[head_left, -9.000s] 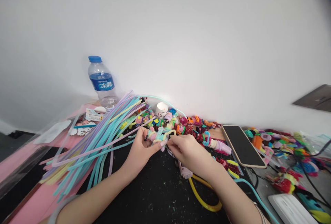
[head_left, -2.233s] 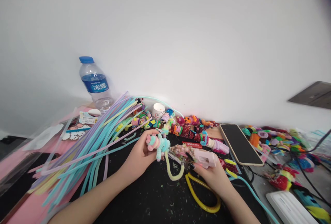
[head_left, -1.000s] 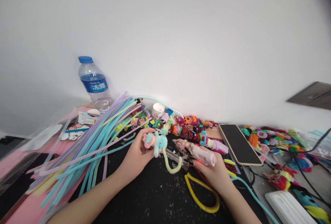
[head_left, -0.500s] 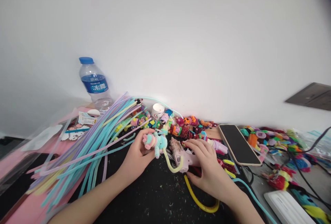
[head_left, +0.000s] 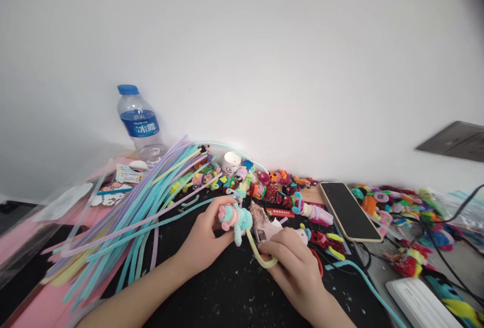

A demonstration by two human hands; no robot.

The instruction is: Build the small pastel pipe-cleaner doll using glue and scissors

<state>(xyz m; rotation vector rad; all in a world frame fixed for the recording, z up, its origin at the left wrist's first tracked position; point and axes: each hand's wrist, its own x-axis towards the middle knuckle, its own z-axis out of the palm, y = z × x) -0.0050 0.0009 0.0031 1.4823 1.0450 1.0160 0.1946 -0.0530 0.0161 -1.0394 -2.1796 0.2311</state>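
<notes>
My left hand [head_left: 206,239] is closed around a small figure [head_left: 236,219] of pink and turquoise pipe cleaners. From the figure's right side a pale yellow pipe cleaner [head_left: 256,255] curves down to the fingertips of my right hand [head_left: 297,270]. Those fingers are bent together on its end, and the tips are partly hidden. Just behind my right hand lies a pale pink glue gun [head_left: 264,228] with a crusted brown tip, its rear part covered by the hand. A red loop [head_left: 317,262] shows beside my right hand.
A bundle of pastel pipe cleaners [head_left: 143,202] lies at left, near a water bottle [head_left: 140,123]. Finished figures [head_left: 260,184] and a paper cup [head_left: 231,162] line the wall. A phone [head_left: 351,212], colourful pieces [head_left: 393,204] and a white power strip [head_left: 421,303] are at right.
My right hand has left the glue gun's side, come lower and nearer, and closed on the pale yellow pipe cleaner. My left hand has shifted slightly right with the figure. A darker yellow loop is out of sight.
</notes>
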